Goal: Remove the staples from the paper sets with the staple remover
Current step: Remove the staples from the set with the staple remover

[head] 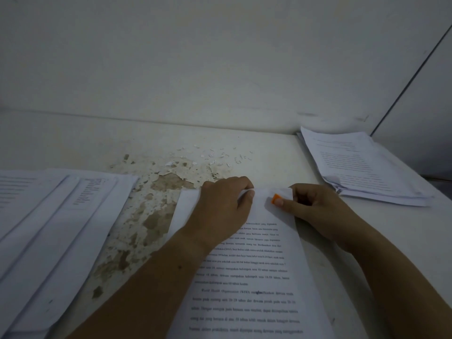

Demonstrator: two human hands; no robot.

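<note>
White painted wall fills upper half, plain and unmarked over most of its face. White table butts against wall base, joint running 9 to 3 o'clock. Tabletop coating peeled near centre: ragged brown bare patch, trailing in blotches toward 7 o'clock. Loose white flakes scattered just beyond patch, toward 12 o'clock. Dark scuff low on wall at 2 o'clock. Second white panel at 3 o'clock, meeting wall at dark slanted seam. Light dim, cool, greyish; shadows soft.

The single head-worn wide-angle view looks forward and down, close over the table, toward the wall.
</note>
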